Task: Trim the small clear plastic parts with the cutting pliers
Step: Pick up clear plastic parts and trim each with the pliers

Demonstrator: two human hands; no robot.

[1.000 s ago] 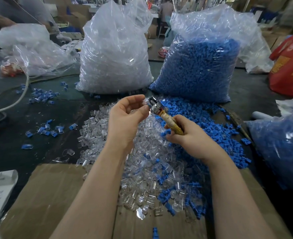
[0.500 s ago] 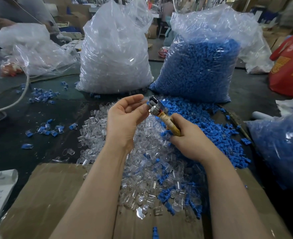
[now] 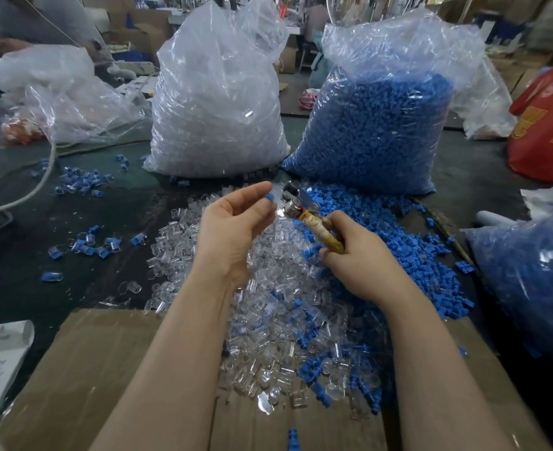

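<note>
Two hands work above the clear-part pile (image 3: 268,307): our left hand (image 3: 233,232) pinches a blue-capped part (image 3: 269,197), now drawn just clear of the cutting pliers (image 3: 304,208) gripped in our right hand (image 3: 363,262), so we judge this cut finished.

loose heap of clear plastic parts (image 3: 268,320), yellow-handled cutting pliers (image 3: 304,213)
</note>
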